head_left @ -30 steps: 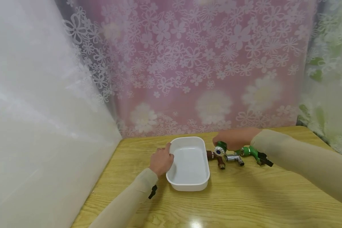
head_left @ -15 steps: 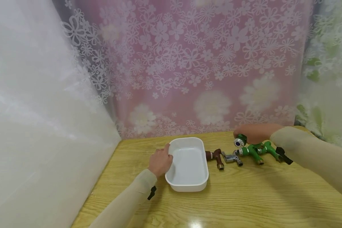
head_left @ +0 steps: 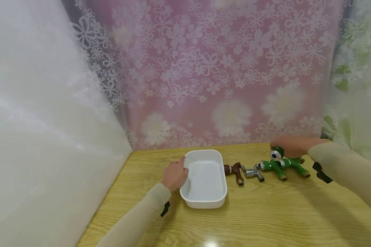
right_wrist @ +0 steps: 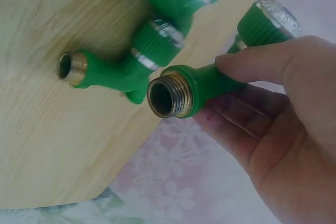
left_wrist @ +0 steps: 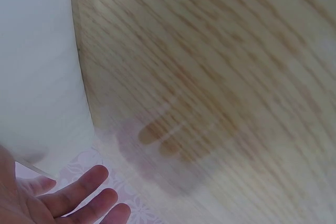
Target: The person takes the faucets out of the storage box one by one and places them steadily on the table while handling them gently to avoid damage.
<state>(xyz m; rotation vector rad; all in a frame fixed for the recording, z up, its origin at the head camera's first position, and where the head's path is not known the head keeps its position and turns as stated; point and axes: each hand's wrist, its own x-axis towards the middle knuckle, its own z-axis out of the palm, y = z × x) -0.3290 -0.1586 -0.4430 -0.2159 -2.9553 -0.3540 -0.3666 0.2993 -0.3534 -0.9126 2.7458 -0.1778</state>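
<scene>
In the head view my left hand (head_left: pixel 174 174) pinches the left rim of a white rectangular basin (head_left: pixel 205 202), its other fingers loose outside the wall in the left wrist view. My right hand (head_left: pixel 293 145) holds a green tap (head_left: pixel 277 153) with a silver-faced knob, raised above the table. The right wrist view shows thumb and fingers around this held tap (right_wrist: pixel 212 82), its brass threaded end facing the camera. Below lie two other green taps (head_left: pixel 277 169) (head_left: pixel 298 166), side by side. Left of them are a chrome tap (head_left: pixel 251 172) and a brown tap (head_left: pixel 237 173).
All of this stands on a wood-grain table (head_left: pixel 250 219). A pink flowered curtain (head_left: pixel 185 113) hangs along the back edge, with pale sheeting (head_left: pixel 49 137) on the left and a green-patterned curtain (head_left: pixel 358 103) on the right.
My right hand has carried the green tap rightward, from above the brown and chrome taps to above the green ones. My left hand and the basin stay put.
</scene>
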